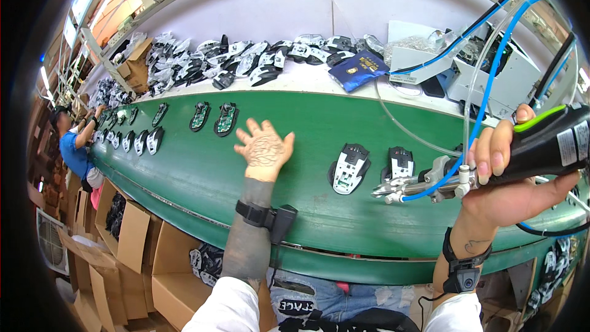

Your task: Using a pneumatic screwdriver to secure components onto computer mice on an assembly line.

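Power screwdriver (pixel 547 146), black with a lime-green strip, sits in my right hand (pixel 501 200), to the right of the white-and-black mouse shell (pixel 350 171). My right grip is clamped around its body, fingers curled over the top and palm beneath. Its metal nose (pixel 391 189) hangs just right of that shell, pointing toward it. I judge the tool fairly heavy and stiff, with a smooth casing that could turn slippery in a damp palm, so the thick middle of the body seems the best place to hold. The nose fittings look hard but worth sparing from knocks, and the blue hose (pixel 490 83) may tug on them. My left hand (pixel 264 147) is left of the shell, fingers spread apart, holding nothing; whether it touches the green belt (pixel 313 209) I cannot tell
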{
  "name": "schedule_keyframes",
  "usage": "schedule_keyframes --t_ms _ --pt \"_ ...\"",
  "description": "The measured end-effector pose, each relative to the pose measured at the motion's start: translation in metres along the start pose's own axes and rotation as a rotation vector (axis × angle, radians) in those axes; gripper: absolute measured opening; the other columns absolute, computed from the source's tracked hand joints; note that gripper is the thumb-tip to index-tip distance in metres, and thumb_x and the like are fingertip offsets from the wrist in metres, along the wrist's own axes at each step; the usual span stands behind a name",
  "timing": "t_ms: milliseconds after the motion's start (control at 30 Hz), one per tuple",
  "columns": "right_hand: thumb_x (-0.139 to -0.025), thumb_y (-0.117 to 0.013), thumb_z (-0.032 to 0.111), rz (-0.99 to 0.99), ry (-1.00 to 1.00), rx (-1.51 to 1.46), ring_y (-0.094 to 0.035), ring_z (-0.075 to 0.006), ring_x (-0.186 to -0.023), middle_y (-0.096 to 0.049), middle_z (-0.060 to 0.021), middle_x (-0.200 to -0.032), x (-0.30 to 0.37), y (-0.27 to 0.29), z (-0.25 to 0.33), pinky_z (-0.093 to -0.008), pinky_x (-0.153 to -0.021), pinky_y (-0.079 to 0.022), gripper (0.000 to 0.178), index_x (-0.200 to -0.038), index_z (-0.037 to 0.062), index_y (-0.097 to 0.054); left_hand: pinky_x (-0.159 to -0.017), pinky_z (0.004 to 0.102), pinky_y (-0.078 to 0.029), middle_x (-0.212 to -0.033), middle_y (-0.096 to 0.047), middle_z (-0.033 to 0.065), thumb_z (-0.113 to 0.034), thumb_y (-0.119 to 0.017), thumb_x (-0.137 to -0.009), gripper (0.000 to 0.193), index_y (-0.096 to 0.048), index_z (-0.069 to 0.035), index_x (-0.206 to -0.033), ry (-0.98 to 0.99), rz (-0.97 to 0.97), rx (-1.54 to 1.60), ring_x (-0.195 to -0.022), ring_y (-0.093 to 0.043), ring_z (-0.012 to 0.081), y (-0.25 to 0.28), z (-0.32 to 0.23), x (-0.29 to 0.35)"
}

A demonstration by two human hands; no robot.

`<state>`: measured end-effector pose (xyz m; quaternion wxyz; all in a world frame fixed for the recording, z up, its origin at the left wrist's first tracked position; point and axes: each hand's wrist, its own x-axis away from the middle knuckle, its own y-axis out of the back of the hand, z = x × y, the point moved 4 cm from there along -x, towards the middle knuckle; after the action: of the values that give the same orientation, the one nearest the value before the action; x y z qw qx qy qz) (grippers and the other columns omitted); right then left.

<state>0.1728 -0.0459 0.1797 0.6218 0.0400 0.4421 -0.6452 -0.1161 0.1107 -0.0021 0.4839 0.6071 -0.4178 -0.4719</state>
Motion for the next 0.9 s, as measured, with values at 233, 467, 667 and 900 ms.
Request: schedule_keyframes --t_ms 233,467,667,900 --pt "-0.078 -0.033 0.080 -0.120 0.124 0.187 -0.039 -0.0112 -0.045 -0.042 0.0002 -0.060 -0.001 -0.001 0.003 -0.0244 -0.047 -0.034 0.080 -0.105 0.0048 -0.042 -0.092 0.0482 -0.046 -0.130 -0.045 0.0235 -0.040 -0.065 -0.075 0.068 -0.046 -0.006 -0.131 -0.269 0.238 0.175 -0.114 -0.048 0.0470 -0.020 -0.016 -0.004" --pt "-0.074 -0.041 0.079 -0.104 0.237 0.071 -0.042 -0.0126 -0.051 -0.047 -0.0023 -0.066 -0.002 0.012 0.014 -0.0275 -0.053 -0.038 0.083 -0.107 0.0032 -0.046 -0.086 0.0443 -0.051 -0.126 -0.052 0.0150 -0.031 -0.052 -0.085 0.053 -0.043 -0.011 -0.134 -0.160 0.923 2.118 -0.102 -0.058 0.0325 0.011 -0.092 0.046" --pt "-0.072 -0.043 0.079 -0.063 0.291 0.013 -0.043 -0.0134 -0.054 -0.048 -0.0025 -0.067 -0.003 0.017 0.017 -0.0269 -0.052 -0.037 0.084 -0.106 0.0028 -0.049 -0.084 0.0486 -0.052 -0.130 -0.048 0.0175 -0.034 -0.046 -0.087 0.055 -0.040 -0.010 -0.136 -0.053 1.221 2.248 -0.105 -0.058 0.0341 0.020 -0.116 0.098" --pt "-0.071 -0.042 0.080 -0.024 0.324 -0.014 -0.043 -0.0146 -0.054 -0.048 -0.0031 -0.067 -0.005 0.019 0.013 -0.0279 -0.051 -0.038 0.085 -0.107 0.0038 -0.049 -0.082 0.0453 -0.054 -0.118 -0.052 0.0166 -0.027 -0.051 -0.084 0.056 -0.037 -0.010 -0.135 -0.019 1.360 2.209 -0.102 -0.060 0.0298 0.011 -0.124 0.115"
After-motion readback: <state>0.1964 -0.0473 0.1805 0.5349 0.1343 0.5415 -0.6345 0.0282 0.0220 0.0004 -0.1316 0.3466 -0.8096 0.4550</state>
